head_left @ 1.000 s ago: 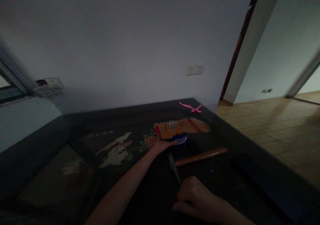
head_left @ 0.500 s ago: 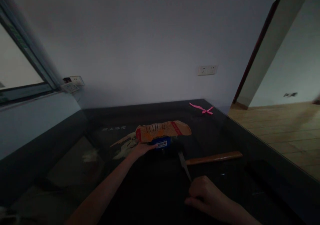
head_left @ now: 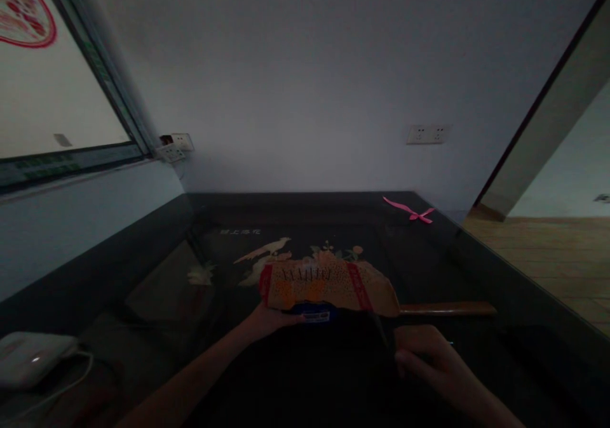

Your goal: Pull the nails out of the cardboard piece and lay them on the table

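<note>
A brown, speckled package with red bands, orange shapes and a row of dark strokes is held up over the table. My left hand grips its left end from below, the thumb along a blue part with a white label under the package. My right hand is closed around the near end of a thin knife-like blade. The blade's far end meets or passes behind the package's lower right edge; I cannot tell which. Right of the package lies a wooden handle, its left end hidden.
The dark glossy table bears a printed bird and flowers. A pink ribbon lies at the back right. At the left front sits a white device with a cable. A wall with sockets stands behind.
The view has turned left. The package has come nearer and lower, and now covers the left end of the wooden handle. The blade's far end has reached the package's edge.
</note>
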`<control>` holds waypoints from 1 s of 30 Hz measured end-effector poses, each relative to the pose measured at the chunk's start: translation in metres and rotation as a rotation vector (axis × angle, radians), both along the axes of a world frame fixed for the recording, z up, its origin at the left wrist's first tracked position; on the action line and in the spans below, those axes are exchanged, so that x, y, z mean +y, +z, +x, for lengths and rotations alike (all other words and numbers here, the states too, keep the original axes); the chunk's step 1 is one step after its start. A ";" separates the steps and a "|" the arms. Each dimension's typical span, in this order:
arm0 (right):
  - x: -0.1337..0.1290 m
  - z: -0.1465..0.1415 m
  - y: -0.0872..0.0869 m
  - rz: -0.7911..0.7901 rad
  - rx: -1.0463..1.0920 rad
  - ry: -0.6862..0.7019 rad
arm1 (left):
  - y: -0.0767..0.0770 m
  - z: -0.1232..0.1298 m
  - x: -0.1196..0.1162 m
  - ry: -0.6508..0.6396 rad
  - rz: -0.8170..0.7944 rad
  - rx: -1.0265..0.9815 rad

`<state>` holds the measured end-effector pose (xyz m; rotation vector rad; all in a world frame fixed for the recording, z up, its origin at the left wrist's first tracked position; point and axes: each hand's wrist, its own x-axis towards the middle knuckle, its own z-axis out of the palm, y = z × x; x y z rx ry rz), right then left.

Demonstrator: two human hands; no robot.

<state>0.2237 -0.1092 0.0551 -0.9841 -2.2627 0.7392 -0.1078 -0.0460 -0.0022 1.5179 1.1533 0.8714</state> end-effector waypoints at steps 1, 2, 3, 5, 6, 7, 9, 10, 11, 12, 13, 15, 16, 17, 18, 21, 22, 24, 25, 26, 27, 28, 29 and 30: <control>0.001 0.000 0.003 0.002 0.006 -0.019 | 0.001 0.002 -0.004 -0.007 0.005 0.011; 0.003 0.000 0.006 0.004 0.013 -0.039 | 0.003 0.004 -0.007 -0.016 0.009 0.033; 0.004 -0.001 0.009 0.006 0.025 -0.057 | 0.006 0.007 -0.010 -0.027 0.015 0.064; 0.006 -0.004 0.017 0.012 0.051 -0.096 | 0.012 0.009 -0.017 -0.050 0.033 0.138; 0.006 -0.005 0.021 0.010 0.061 -0.107 | 0.015 0.008 -0.021 -0.055 0.038 0.173; 0.006 -0.006 0.025 0.001 0.067 -0.111 | 0.018 0.004 -0.025 -0.057 0.036 0.207; 0.003 -0.007 0.031 -0.062 0.058 -0.091 | 0.025 -0.009 -0.035 -0.059 0.019 0.279; 0.001 -0.007 0.034 -0.115 0.046 -0.070 | 0.030 -0.018 -0.041 -0.069 0.009 0.326; -0.001 -0.007 0.035 -0.175 0.034 -0.044 | 0.037 -0.028 -0.048 -0.093 0.011 0.379; -0.003 -0.006 0.037 -0.230 0.025 -0.021 | 0.045 -0.039 -0.055 -0.126 0.010 0.422; -0.004 -0.006 0.039 -0.274 0.022 -0.001 | 0.055 -0.049 -0.062 -0.200 -0.018 0.460; -0.004 -0.007 0.047 -0.305 0.028 0.027 | 0.081 -0.062 -0.075 -0.346 -0.107 0.518; -0.001 -0.009 0.052 -0.301 0.030 0.034 | 0.097 -0.064 -0.080 -0.401 -0.162 0.525; 0.003 -0.011 0.059 -0.281 0.034 0.041 | 0.112 -0.063 -0.082 -0.450 -0.190 0.512; 0.008 -0.014 0.067 -0.252 0.038 0.039 | 0.126 -0.059 -0.082 -0.467 -0.150 0.487; 0.032 -0.027 0.089 -0.144 0.075 0.006 | 0.154 -0.031 -0.064 -0.523 0.069 0.409; 0.041 -0.033 0.094 -0.081 0.091 -0.044 | 0.157 -0.019 -0.053 -0.483 0.150 0.396; 0.058 -0.044 0.099 -0.007 0.101 -0.119 | 0.154 0.006 -0.031 -0.218 0.381 0.381; 0.066 -0.049 0.098 0.002 0.097 -0.135 | 0.149 0.017 -0.020 -0.108 0.475 0.405; 0.073 -0.054 0.095 0.003 0.087 -0.142 | 0.144 0.027 -0.011 -0.048 0.539 0.448; 0.079 -0.057 0.091 -0.001 0.068 -0.136 | 0.138 0.035 -0.005 -0.031 0.561 0.504; 0.084 -0.060 0.086 -0.007 0.044 -0.127 | 0.133 0.041 0.000 -0.028 0.553 0.551; 0.088 -0.061 0.080 -0.015 0.018 -0.116 | 0.127 0.045 0.003 -0.039 0.533 0.587; 0.091 -0.062 0.075 -0.024 -0.008 -0.105 | 0.123 0.047 0.005 -0.051 0.505 0.613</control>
